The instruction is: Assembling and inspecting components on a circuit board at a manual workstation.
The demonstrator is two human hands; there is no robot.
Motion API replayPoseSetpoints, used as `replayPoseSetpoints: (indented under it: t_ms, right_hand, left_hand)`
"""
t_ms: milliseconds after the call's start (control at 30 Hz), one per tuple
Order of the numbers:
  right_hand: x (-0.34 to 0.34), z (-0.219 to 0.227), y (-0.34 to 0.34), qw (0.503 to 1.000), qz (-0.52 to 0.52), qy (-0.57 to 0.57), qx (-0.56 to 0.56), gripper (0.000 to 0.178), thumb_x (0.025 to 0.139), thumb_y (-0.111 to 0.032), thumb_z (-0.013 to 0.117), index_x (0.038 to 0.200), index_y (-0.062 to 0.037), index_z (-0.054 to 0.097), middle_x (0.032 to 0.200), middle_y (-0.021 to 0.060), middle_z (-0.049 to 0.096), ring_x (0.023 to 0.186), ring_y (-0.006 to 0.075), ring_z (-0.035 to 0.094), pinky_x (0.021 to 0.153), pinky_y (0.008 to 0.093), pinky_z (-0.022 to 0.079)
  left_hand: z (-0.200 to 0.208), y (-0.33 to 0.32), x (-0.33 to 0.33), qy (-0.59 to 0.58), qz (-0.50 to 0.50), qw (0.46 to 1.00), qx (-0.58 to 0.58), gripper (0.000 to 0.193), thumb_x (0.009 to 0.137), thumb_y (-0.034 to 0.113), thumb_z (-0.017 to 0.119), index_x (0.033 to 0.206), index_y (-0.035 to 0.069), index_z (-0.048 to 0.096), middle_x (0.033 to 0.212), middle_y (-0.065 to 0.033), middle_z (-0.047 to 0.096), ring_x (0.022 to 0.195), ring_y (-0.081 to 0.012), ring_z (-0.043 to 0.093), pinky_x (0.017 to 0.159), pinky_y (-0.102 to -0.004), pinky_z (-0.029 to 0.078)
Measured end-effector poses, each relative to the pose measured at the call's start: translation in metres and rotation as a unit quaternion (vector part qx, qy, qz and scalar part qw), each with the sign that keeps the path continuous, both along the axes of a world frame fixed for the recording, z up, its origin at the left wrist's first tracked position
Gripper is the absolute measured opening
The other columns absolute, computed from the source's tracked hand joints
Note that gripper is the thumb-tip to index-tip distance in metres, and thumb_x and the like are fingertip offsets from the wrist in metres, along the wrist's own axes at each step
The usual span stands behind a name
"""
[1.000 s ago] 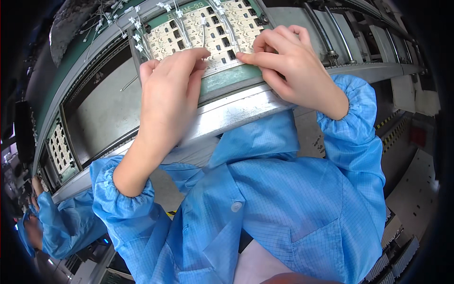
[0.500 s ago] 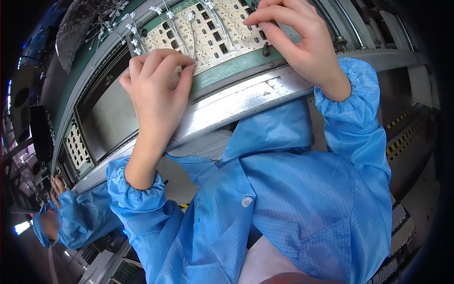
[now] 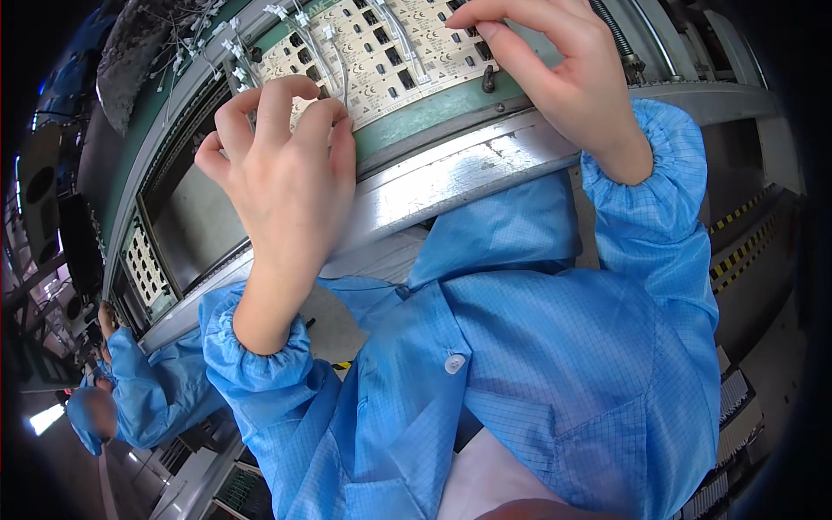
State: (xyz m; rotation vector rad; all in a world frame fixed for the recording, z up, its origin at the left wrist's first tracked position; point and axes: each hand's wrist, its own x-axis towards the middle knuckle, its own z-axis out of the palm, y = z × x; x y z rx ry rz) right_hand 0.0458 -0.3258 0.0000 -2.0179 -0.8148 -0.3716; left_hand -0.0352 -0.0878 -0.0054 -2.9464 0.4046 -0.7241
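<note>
My left hand (image 3: 290, 152) bends over the near left corner of a pale circuit board panel (image 3: 368, 108). Its thumb and forefinger close at the lower end of a thin white wire (image 3: 339, 65); the other fingers are curled and spread. The wire's tip is hidden behind the fingers. My right hand (image 3: 559, 74) is at the panel's right side, with thumb and forefinger drawn close together over it. Anything between those fingertips is too small to make out. Other white wires (image 3: 403, 43) with small plugs lie across the panel among black components.
The panel sits on a green carrier (image 3: 433, 120) behind a worn metal rail (image 3: 451, 169). Loose plugged wires (image 3: 195, 48) hang at the upper left. Another board (image 3: 146, 269) lies further left along the line, near a person in blue (image 3: 165, 386). A spring (image 3: 617, 33) stands at upper right.
My left hand has shifted slightly left, and its outer fingers have spread and curled more. The right hand stays over the panel's right side. The view has shifted a little.
</note>
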Motion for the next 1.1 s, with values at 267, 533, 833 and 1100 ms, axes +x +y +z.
replayPoseSetpoints:
  t_ms: [267,533,833,1100]
  right_hand:
    - [-0.002,-0.003,0.0,1.0,-0.005,-0.016,0.01,0.015,0.084,-0.002,0.064,0.094,-0.006,0.074,0.095,0.0061,0.064,0.09,0.0243,0.057,0.085,0.0367,0.04]
    - [0.021,-0.053,0.011,0.944,0.137,-0.074,0.29,0.015,0.083,-0.001,0.063,0.094,-0.0048,0.074,0.096,0.0069,0.064,0.089,0.0246,0.057,0.083,0.0363,0.042]
    - [0.002,-0.021,0.006,1.0,0.004,-0.005,-0.022,0.015,0.083,-0.002,0.065,0.094,-0.0044,0.074,0.099,0.0079,0.064,0.097,0.0271,0.058,0.089,0.0378,0.042]
    - [-0.005,-0.001,0.007,0.996,0.002,-0.032,-0.084,0.012,0.084,-0.004,0.066,0.094,-0.0053,0.074,0.103,0.0082,0.064,0.102,0.0293,0.058,0.094,0.0407,0.04]
  left_hand:
    - [-0.011,-0.003,-0.003,-0.026,0.021,0.999,-0.012,0.007,0.079,0.017,0.078,0.085,0.018,0.075,0.11,0.0066,0.066,0.111,-0.0253,0.055,0.092,-0.0445,0.033]
    - [-0.021,-0.01,-0.008,-0.082,0.027,0.996,0.02,0.007,0.079,0.018,0.077,0.085,0.016,0.073,0.109,0.0065,0.066,0.11,-0.0247,0.055,0.091,-0.0445,0.033]
    - [-0.02,-0.016,-0.021,-0.041,0.008,0.999,-0.01,0.009,0.088,0.018,0.072,0.093,0.011,0.073,0.11,0.0008,0.066,0.111,-0.0253,0.056,0.092,-0.0451,0.034]
    - [-0.016,-0.014,-0.023,-0.003,-0.011,0.999,-0.039,0.014,0.087,0.017,0.07,0.096,0.006,0.071,0.11,0.0001,0.064,0.112,-0.0239,0.056,0.092,-0.0462,0.035]
